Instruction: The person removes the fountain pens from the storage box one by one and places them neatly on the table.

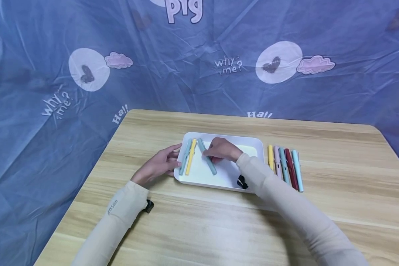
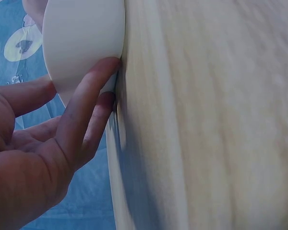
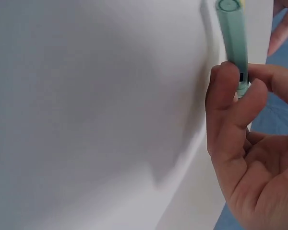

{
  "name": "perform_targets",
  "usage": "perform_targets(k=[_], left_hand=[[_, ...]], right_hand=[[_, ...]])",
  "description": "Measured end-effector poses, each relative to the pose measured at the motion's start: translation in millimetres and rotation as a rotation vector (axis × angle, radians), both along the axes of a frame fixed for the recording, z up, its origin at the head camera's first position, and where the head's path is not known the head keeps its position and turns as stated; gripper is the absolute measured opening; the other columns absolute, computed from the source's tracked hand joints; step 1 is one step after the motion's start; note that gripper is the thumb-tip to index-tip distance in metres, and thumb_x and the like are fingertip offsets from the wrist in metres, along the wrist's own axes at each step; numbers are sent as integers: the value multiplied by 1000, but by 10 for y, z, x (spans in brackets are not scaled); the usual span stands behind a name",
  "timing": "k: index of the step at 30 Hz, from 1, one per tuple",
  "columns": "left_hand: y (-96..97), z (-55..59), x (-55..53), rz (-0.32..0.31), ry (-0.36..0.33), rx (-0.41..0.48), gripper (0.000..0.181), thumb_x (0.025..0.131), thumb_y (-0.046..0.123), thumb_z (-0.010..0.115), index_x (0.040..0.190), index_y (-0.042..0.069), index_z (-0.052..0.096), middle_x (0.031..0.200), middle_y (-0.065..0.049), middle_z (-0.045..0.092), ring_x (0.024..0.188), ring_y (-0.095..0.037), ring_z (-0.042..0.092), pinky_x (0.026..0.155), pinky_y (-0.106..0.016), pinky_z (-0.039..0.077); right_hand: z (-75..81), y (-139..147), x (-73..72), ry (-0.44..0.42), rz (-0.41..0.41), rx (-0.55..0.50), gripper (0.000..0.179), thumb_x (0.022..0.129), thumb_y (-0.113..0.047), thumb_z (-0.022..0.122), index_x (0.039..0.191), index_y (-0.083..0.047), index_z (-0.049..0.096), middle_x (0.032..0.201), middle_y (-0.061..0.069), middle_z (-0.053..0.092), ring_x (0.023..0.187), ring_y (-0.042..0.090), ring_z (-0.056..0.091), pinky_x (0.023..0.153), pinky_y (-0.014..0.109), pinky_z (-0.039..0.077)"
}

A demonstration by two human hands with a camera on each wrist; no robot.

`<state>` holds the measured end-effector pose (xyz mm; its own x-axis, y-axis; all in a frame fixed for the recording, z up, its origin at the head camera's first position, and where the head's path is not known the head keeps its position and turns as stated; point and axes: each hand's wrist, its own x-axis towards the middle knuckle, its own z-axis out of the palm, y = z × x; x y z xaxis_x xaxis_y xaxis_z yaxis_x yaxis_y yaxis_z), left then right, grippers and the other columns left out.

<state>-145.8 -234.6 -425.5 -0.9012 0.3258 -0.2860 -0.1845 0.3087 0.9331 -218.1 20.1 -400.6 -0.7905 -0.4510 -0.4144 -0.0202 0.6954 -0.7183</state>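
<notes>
Steadiness seems key: left hand (image 1: pixel 157 164) braces the tray (image 1: pixel 199 170) with thumb and fingers gripping its left wall, while right hand (image 1: pixel 221 148), fingers narrowly pinching the slanted teal pen (image 1: pixel 210 163) inside, would do well to turn it gently parallel to the yellow pen (image 1: pixel 191 157) on its left.

The head view looks forward and down from above. 2 close wrist views share its white rectangular tray (image 1: pixel 227 173).

White tray (image 1: pixel 201 173), teal held pen (image 1: pixel 210 166), maroon pen (image 1: pixel 291 169), blue cloud-print backdrop (image 1: pixel 186 81), wood-grain table (image 1: pixel 199 229).
</notes>
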Motion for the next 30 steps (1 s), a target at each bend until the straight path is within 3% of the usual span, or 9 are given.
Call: perform_targets(k=[4,12,18,25,30], left_hand=[[7,-5,-3,8,-7,-5,75,104,0,60,167,10,21,152,-28,44,122,-39,61,83,-41,63],[18,-7,-5,12,-1,-13,75,104,-1,60,167,9,21,152,-29,45,121,-38,62,82,-40,63],[20,-11,-20,4,0,-9,75,104,-1,60,167,10,21,151,-28,45,121,-38,62,82,-41,63],[17,-8,-19,2,5,-15,75,104,1,61,167,11,21,152,-28,44,121,-38,62,83,-41,63],[19,-5,-19,4,4,-32,75,104,2,61,167,11,21,152,-28,44,121,-38,62,82,-41,63]], right_hand=[[22,32,-10,4,18,-29,33,95,-19,68,65,-10,61,55,-2,51,52,8,49,57,21,46],[36,79,-11,-5,28,-30,39,95,-17,74,60,-12,56,54,-2,48,51,9,47,56,20,44],[62,131,7,-49,11,-54,38,94,-16,75,62,-10,57,57,0,50,54,10,47,56,21,44],[129,208,31,-63,-20,-110,26,95,-16,75,75,-4,64,68,2,61,62,12,59,64,27,59],[242,287,21,-52,-35,-154,19,96,-15,74,86,-1,68,75,5,67,68,13,64,67,31,63]])
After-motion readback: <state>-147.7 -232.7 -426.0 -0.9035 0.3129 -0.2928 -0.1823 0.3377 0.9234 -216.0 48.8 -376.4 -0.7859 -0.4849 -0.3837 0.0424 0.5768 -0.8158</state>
